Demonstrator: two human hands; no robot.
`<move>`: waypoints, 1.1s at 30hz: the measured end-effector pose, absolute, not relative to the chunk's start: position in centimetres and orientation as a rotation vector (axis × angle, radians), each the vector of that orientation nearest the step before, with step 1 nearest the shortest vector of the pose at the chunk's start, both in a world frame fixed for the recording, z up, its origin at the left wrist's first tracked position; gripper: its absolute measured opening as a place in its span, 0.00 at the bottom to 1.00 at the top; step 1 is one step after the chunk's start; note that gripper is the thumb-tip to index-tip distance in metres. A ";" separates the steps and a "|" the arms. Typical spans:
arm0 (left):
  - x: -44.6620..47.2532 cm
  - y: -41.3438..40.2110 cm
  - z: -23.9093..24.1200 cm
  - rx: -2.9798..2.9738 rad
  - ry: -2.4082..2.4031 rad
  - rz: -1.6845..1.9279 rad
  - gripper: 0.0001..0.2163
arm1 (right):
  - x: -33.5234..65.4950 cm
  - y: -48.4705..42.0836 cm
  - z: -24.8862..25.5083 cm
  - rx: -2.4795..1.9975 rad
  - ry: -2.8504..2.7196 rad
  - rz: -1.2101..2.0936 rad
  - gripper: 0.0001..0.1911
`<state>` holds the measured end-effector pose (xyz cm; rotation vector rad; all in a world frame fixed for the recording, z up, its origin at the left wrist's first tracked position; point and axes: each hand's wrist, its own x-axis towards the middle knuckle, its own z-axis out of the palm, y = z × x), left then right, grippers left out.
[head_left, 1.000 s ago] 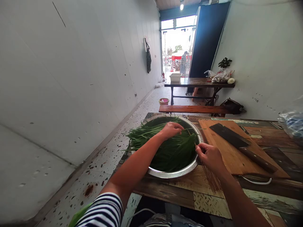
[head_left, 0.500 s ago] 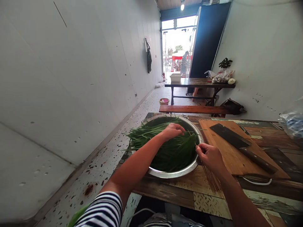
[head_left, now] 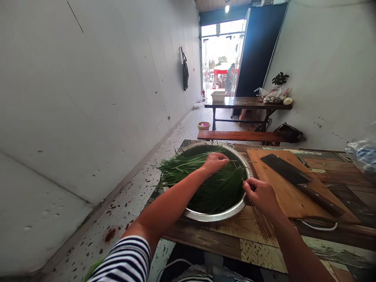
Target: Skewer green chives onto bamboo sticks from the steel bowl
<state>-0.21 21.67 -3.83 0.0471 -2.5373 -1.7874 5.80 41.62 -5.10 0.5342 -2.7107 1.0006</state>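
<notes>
A steel basin (head_left: 216,216) holds a heap of long green garlic chives (head_left: 179,166), their leaves spilling over its left rim. Above the heap, my left hand (head_left: 216,161) is closed in a pinch, with a thin pale-green stalk showing at its fingertips. At the basin's right rim my right hand (head_left: 262,195) pinches a thin pointed stick that looks like a bamboo skewer; only its tip shows. Beneath that hand, several bamboo skewers (head_left: 263,225) lie on the table between basin and cutting board.
On the right, a cleaver (head_left: 284,168) lies across a wooden cutting board (head_left: 279,199). A plastic bag (head_left: 364,152) sits at the table's right edge. Beyond stand a red bench (head_left: 239,136) and a dark table (head_left: 243,103) with a white tub (head_left: 219,96). A wall runs along the left.
My left hand has shifted slightly, and its fingers are drawn closer together in a pinch. My right hand stays in the same place at the rim.
</notes>
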 end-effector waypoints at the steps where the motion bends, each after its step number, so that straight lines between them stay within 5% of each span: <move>1: -0.2 21.7 -3.9 0.040 -2.528 -1.790 0.08 | 5.8 41.6 -5.1 0.535 -2.708 0.998 0.23; 33: 0.4 21.4 -3.3 -0.229 -2.650 -1.728 0.12 | 5.7 41.7 -5.3 0.514 -2.729 1.003 0.22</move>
